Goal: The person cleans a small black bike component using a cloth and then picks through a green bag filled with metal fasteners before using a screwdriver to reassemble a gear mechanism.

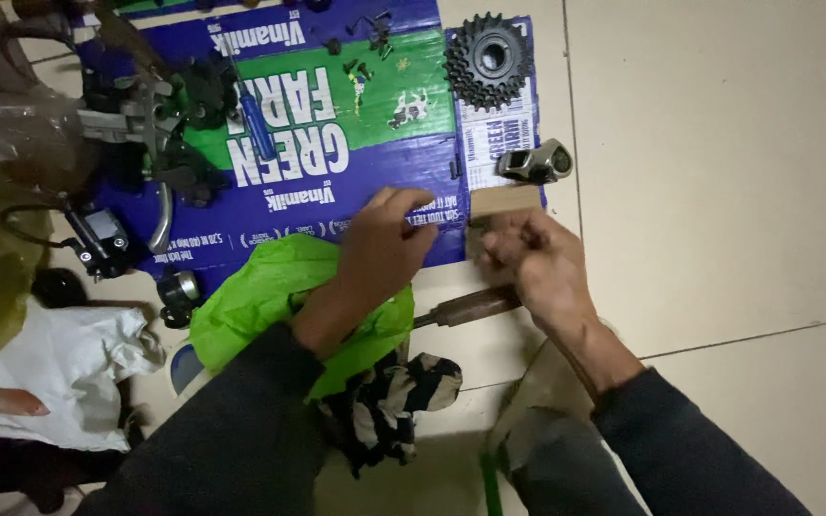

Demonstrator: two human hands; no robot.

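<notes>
Cardboard [336,205], a flattened blue-and-green carton with white lettering, lies on the tiled floor [719,191] as a work mat. At its near edge the right hand [537,263] is curled, pinching something too small to make out; a steady pinch low over the cardboard looks wise. The left hand [389,239] rests half-open, fingertips touching it. The cog cluster [488,59] sits at its far corner, the blue screwdriver [258,124] mid-sheet.

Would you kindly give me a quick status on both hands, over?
Left hand and right hand close together at cardboard sheet edge, contents unclear. Wooden-handled tool beneath right wrist. Green bag under left forearm.
</notes>
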